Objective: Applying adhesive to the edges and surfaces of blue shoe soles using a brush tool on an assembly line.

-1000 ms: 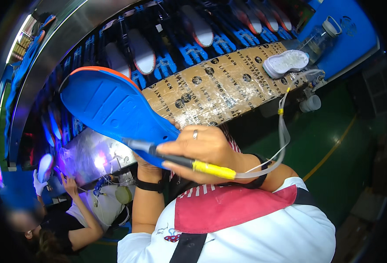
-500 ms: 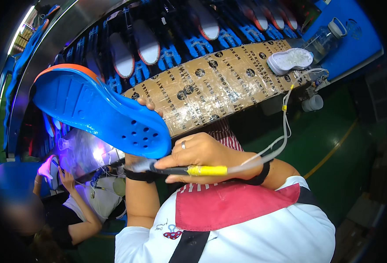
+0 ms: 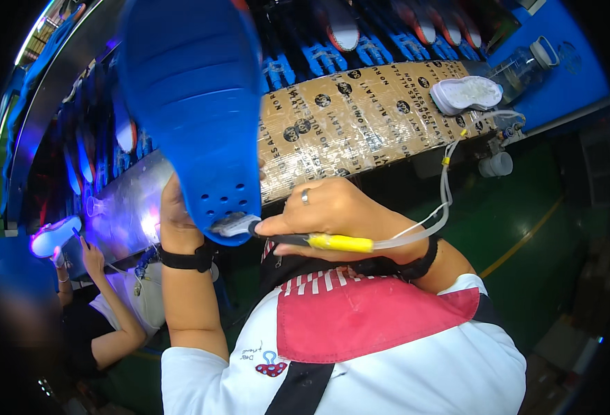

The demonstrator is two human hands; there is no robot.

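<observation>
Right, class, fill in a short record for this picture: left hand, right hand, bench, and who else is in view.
left hand: left hand holds a blue shoe sole upright
right hand: right hand holds a yellow-handled brush, its tip at the sole's lower end
bench: paper-covered ledge with a white sole on it
other person: co-worker's hand at lower left

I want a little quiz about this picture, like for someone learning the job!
1. True or false: the left hand holds the blue shoe sole upright.
2. What touches the sole's lower end? A) a brush B) scissors C) a hammer
3. Fill in: the brush's handle is ___ with a clear tube attached.

Key: 1 true. 2 A; the right hand holds it. 3 yellow.
</observation>
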